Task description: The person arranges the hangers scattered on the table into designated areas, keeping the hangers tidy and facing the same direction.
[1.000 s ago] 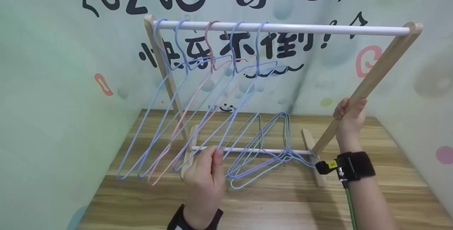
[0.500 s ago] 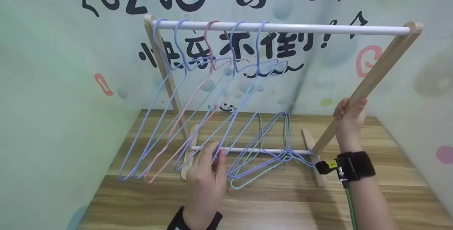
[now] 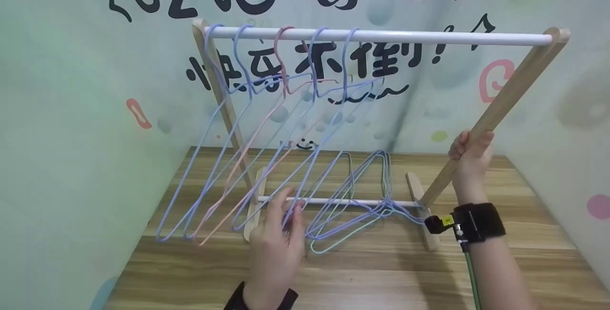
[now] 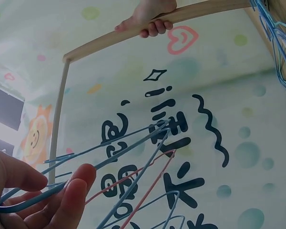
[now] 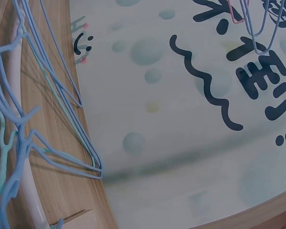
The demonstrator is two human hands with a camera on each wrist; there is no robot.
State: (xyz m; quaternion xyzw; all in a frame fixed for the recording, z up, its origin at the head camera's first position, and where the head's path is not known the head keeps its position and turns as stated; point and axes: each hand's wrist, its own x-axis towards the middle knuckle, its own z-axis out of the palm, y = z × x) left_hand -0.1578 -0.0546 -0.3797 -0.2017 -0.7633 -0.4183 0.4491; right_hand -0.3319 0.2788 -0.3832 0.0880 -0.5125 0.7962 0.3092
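Observation:
Blue and pink wire hangers hang along the left half of a rack's white top bar (image 3: 452, 38). My left hand (image 3: 276, 248) is at the lower corner of the rightmost hung blue hanger (image 3: 345, 64), its thumb and fingers parted around the wire. In the left wrist view that hanger's bent corner (image 4: 31, 201) lies across the fingers, below the thumb. My right hand (image 3: 472, 164) grips the rack's right wooden post (image 3: 517, 90) low down. The same hand (image 4: 155, 16) shows wrapped on the post in the left wrist view; it is out of the right wrist view.
Several blue and green hangers (image 3: 388, 209) lie in a bundle over the rack's lower white bar (image 3: 281, 200), near the right foot (image 3: 431, 238). The rack stands on a wood-grain tabletop (image 3: 362, 281). Printed walls (image 3: 538, 148) enclose the back and sides.
The left thumb and fingers have gone from pinching the blue hanger's corner to spread apart. The hung hangers have swayed slightly. My right hand keeps its grip on the post.

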